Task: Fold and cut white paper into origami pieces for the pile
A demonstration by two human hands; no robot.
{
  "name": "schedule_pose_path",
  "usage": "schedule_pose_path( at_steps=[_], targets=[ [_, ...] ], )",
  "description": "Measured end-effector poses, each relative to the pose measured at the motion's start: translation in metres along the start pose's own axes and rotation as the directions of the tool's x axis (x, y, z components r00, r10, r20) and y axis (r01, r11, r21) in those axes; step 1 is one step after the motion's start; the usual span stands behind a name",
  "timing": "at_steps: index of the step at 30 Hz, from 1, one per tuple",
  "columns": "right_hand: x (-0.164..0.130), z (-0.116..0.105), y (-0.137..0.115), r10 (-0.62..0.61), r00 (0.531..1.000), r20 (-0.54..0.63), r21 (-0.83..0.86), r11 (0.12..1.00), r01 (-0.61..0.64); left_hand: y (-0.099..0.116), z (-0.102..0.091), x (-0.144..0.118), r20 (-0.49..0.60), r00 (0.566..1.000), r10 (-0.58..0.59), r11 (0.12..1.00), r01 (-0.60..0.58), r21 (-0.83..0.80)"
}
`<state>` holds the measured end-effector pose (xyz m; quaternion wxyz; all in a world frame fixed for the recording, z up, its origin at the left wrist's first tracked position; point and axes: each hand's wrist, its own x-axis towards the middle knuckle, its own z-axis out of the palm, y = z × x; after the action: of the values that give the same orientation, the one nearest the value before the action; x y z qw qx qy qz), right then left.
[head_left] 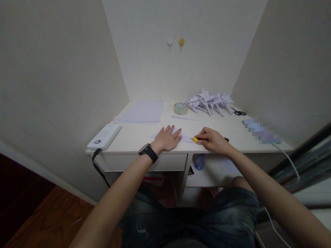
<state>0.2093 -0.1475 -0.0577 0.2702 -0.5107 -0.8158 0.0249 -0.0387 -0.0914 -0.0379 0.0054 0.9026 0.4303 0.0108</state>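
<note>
Near the front edge of the white desk, a folded, pointed piece of white paper (pixel 186 138) lies flat. My left hand (pixel 167 139) presses down on it with the fingers spread, and that wrist wears a black watch. My right hand (pixel 213 140) is closed around a yellow and black utility knife (pixel 196 139), whose yellow front end sits at the paper's right tip. The blade itself is too small to make out, and my fingers cover most of the handle.
Behind my hands are stacked paper sheets (pixel 144 112), a roll of tape (pixel 180 108), a thin paper strip (pixel 184 118) and a pile of folded paper pieces (pixel 210 101). Black scissors (pixel 240 113) and a cabled phone (pixel 260 131) lie right; a white device (pixel 105 136) sits left.
</note>
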Motion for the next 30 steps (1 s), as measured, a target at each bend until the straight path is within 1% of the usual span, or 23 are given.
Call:
schedule_pose_path(
  at_steps=[4,8,13,16,20,23,25,28,30],
  targets=[
    [0.0,0.001,0.003,-0.032,1.0,0.001,0.002,1.0,0.032,0.001,0.0,0.0,0.008,1.0,0.003,1.0,-0.003,0.01],
    [0.0,-0.001,0.005,-0.042,0.999,0.008,0.008,0.999,0.042,0.002,0.001,-0.001,-0.018,1.0,0.013,1.0,-0.012,0.028],
    [-0.006,-0.011,0.01,-0.045,0.997,0.062,0.07,0.997,0.041,0.001,0.002,0.001,-0.011,1.0,0.015,1.0,-0.014,0.025],
    [-0.011,-0.017,0.014,-0.019,0.997,0.07,0.073,0.997,0.014,-0.001,0.004,0.002,-0.009,1.0,0.01,1.0,-0.01,0.019],
    [-0.013,-0.023,0.017,0.008,0.996,0.094,0.072,0.997,-0.014,-0.001,0.007,0.001,-0.071,0.997,0.01,1.0,-0.007,0.03],
    [-0.016,-0.032,0.019,0.018,0.995,0.101,0.052,0.998,-0.023,-0.001,0.01,-0.001,-0.123,0.992,0.011,0.999,-0.007,0.033],
    [-0.021,-0.043,0.023,0.037,0.997,0.067,0.05,0.998,-0.041,-0.001,0.011,-0.002,-0.149,0.989,0.011,1.0,-0.007,0.024],
    [-0.032,-0.064,0.029,0.044,0.996,-0.071,0.041,0.998,-0.041,-0.001,0.011,-0.004,-0.205,0.978,0.033,0.999,-0.03,0.017],
    [-0.039,-0.075,0.029,0.031,0.99,-0.14,-0.004,0.999,-0.032,-0.001,0.009,-0.006,-0.253,0.965,0.064,0.998,-0.063,0.011]
  ],
)
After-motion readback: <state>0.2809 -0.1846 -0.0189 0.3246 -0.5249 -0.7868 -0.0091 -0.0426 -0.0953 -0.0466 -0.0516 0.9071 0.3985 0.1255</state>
